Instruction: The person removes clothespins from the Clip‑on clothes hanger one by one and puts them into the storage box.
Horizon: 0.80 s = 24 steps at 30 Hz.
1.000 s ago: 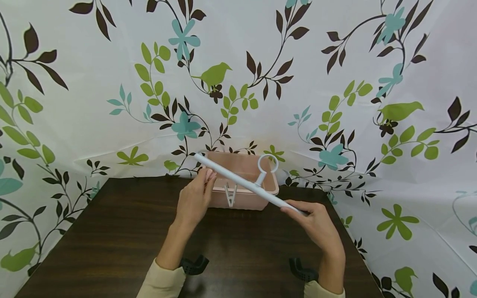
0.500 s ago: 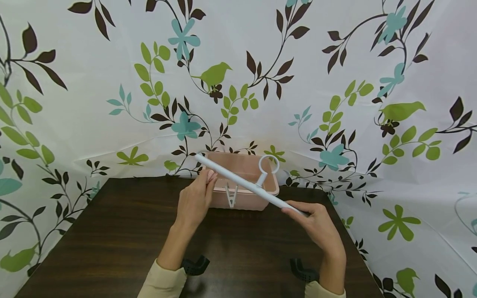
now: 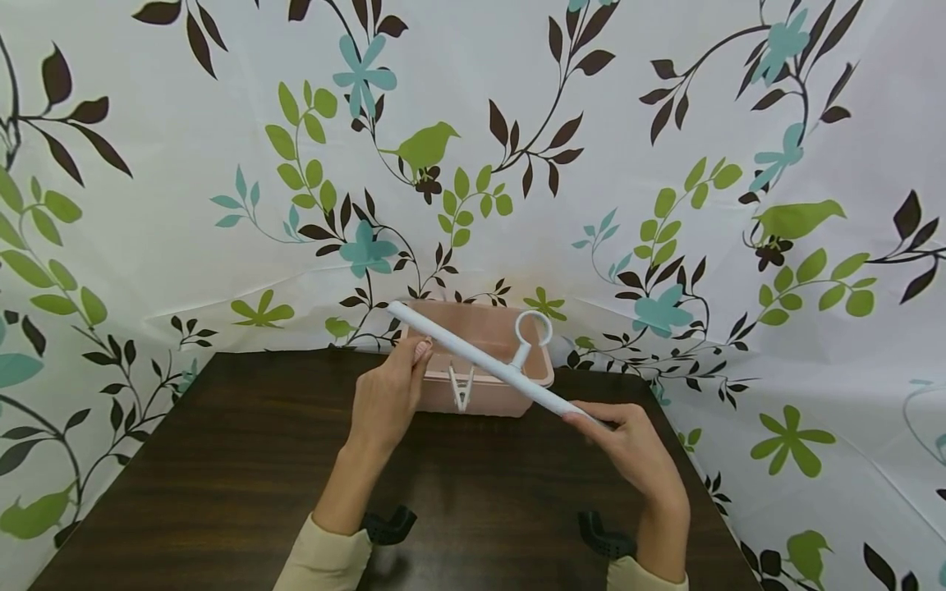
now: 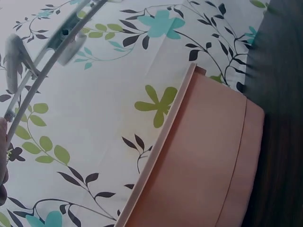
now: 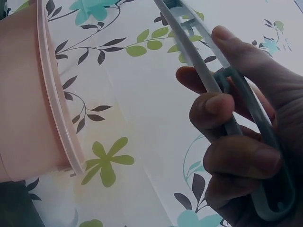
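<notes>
A pale blue clip hanger [image 3: 473, 355] with a ring-shaped hook [image 3: 534, 328] is held tilted in front of the bin, its left end higher. My right hand [image 3: 628, 447] grips its lower right end, fingers curled round the narrow frame in the right wrist view. Thumb and fingers of my left hand [image 3: 388, 394] pinch at the underside near the other end; what exactly they pinch I cannot tell. A white clip [image 3: 461, 388] hangs from the bar between my hands. In the left wrist view, the hanging clip [image 4: 18, 61] shows beside my fingertips [image 4: 3, 165].
Behind the hanger, a pink plastic bin [image 3: 443, 400] stands at the back of the dark wooden table [image 3: 244, 468]. A white sheet [image 3: 473, 246] printed with leaves, flowers and birds rises behind and beside the table. Black wrist mounts [image 3: 388, 525] sit at both cuffs.
The hanger stays almost in place, with only a slight shift. My right hand and the dangling clip have moved a little to the right.
</notes>
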{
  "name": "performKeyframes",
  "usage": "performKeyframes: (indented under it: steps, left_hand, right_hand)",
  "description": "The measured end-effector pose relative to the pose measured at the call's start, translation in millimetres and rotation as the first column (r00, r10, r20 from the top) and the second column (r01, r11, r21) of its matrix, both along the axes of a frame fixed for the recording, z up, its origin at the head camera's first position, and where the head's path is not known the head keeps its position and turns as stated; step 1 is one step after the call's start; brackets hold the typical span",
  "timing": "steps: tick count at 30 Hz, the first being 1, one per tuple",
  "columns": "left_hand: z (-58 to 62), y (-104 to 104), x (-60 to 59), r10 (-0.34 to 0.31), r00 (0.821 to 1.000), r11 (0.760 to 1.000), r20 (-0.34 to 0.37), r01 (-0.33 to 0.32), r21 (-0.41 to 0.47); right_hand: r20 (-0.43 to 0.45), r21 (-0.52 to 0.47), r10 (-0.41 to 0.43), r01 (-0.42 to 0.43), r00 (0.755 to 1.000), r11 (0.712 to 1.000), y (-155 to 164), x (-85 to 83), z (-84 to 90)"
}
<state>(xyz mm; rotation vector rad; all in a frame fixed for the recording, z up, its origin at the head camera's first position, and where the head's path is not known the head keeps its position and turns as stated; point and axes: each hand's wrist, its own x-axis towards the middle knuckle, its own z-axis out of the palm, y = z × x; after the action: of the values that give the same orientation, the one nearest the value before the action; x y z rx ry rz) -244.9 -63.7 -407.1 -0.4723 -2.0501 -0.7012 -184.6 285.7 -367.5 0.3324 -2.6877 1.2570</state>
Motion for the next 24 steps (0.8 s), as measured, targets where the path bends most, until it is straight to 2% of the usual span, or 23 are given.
performKeyframes:
  steps: [5, 10, 20, 24]
  left_hand:
    - [-0.5, 0.8, -0.6, -0.011, 0.999, 1.000, -0.046, 0.011, -0.003]
    - [-0.3, 0.5, -0.5, -0.013, 0.999, 1.000, -0.044, 0.013, 0.000]
    - [0.7, -0.3, -5.1, -0.047, 0.998, 0.999, 0.052, 0.047, 0.003]
    - [-1.9, 0.5, -8.7, -0.048, 0.986, 0.998, 0.158, 0.042, 0.040]
  right_hand:
    - [-0.002, -0.041, 0.014, -0.014, 1.000, 0.999, 1.9, -1.2, -1.9]
    - [-0.013, -0.054, 0.023, -0.023, 1.000, 0.998, 1.8, -1.3, -1.4]
    - [-0.076, -0.029, -0.035, 0.033, 0.997, 0.999, 2.8, 1.5, 2.2]
    - [-0.094, -0.032, -0.046, 0.043, 0.995, 0.999, 3.9, 2.4, 1.8]
